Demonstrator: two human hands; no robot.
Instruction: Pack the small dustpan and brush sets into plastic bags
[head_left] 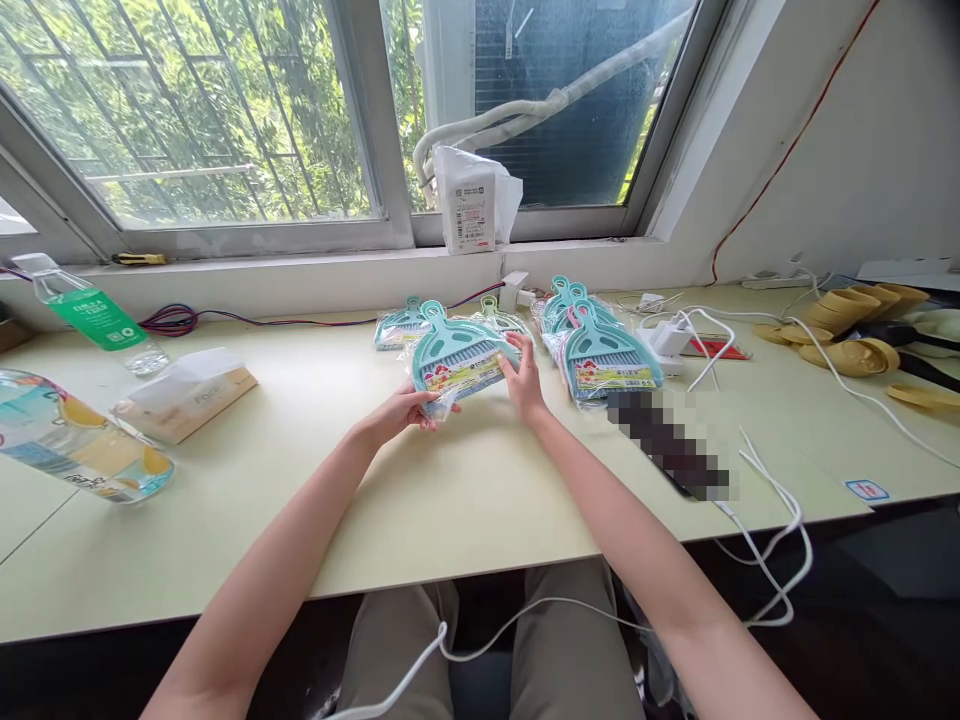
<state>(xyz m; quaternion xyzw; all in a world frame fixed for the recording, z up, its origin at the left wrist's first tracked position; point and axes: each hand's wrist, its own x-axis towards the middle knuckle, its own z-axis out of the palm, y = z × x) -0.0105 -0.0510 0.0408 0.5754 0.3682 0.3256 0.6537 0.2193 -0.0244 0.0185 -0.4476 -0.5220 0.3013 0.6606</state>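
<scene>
Between my two hands is a teal mini dustpan and brush set (459, 352) in clear plastic wrap, tilted, with a printed label across its front. My left hand (409, 412) grips its lower left corner. My right hand (525, 382) holds its right edge, thumb in front. Behind it lie more wrapped sets, a teal one (401, 326) to the left and a pale green one (495, 315) partly hidden. To the right of my right hand is a pile of wrapped dustpan sets (607, 350).
A green-labelled bottle (97, 315), a large clear bottle (82, 440) and a tissue pack (187, 395) stand left. Right are a blurred phone (671, 445), white cables (780, 510), a charger (669, 340) and tan curled pieces (840, 325). A white box (470, 212) stands on the sill.
</scene>
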